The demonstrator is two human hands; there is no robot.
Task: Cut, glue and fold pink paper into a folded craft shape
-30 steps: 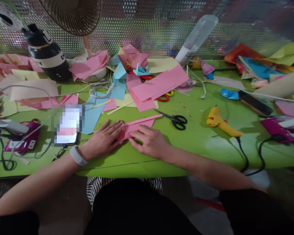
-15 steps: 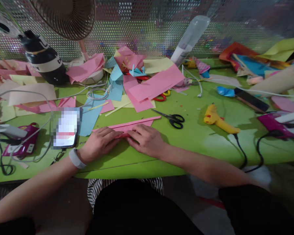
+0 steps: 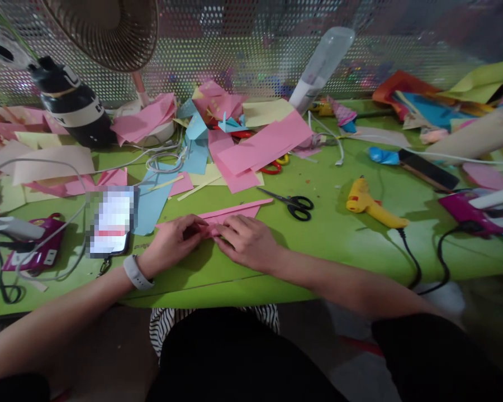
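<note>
A folded piece of pink paper [image 3: 238, 210] lies on the green table in front of me, a narrow folded band running along its far edge. My left hand [image 3: 176, 239] pinches its near edge between thumb and fingers. Close beside it, my right hand [image 3: 247, 241] has its fingers curled on the same edge, a little to the right. Both hands cover much of the paper's near side. Just right of the paper, black-handled scissors [image 3: 298, 207] rest with their blades toward it.
A phone [image 3: 112, 220] lies left of my hands. To the right are a yellow glue gun [image 3: 373, 206] and its cord. Paper scraps [image 3: 264, 142], a black bottle [image 3: 73, 103], a fan [image 3: 109, 28] and a tilted clear bottle [image 3: 322, 67] line the back. Cables cross both sides.
My left hand has raised its knuckles and gone from lying flatter on the paper to pinching its edge. The right hand stays almost in place. The view has shifted slightly.
</note>
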